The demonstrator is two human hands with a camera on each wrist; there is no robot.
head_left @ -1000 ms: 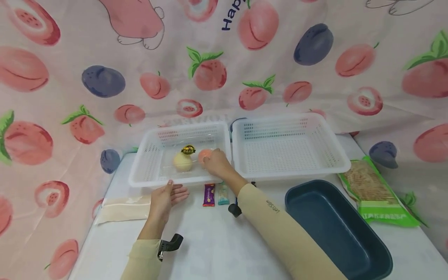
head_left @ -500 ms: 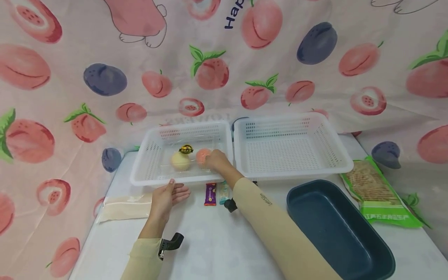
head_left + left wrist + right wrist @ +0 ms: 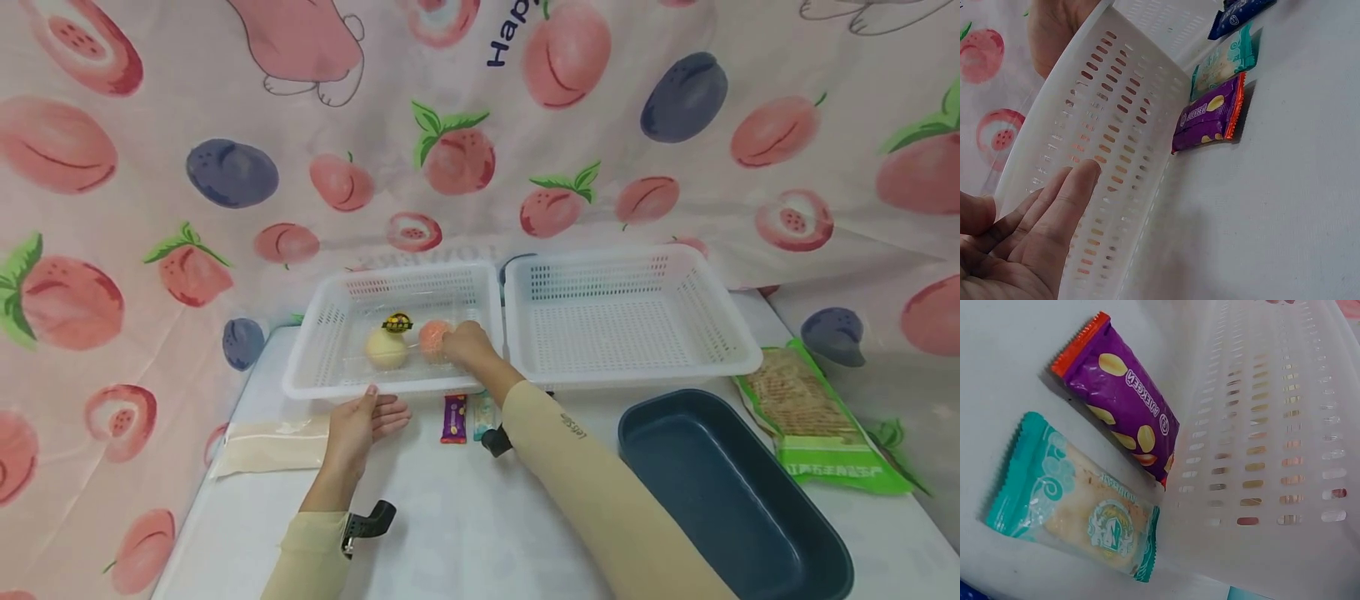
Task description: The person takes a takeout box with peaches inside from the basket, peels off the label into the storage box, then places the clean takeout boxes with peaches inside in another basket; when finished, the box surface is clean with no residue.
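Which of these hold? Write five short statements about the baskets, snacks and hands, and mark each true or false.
1. The right hand reaches into the left basket at the orange ball. True.
2. The right basket holds two balls. False: nothing shows in it; both the orange and the yellow ball sit in the left basket.
3. The left hand rests at the left basket's front wall. True.
4. The purple snack packet lies inside the blue tub. False: it lies on the table beside the teal packet.
5. The green cracker bag lies left of the baskets. False: it lies at the right.
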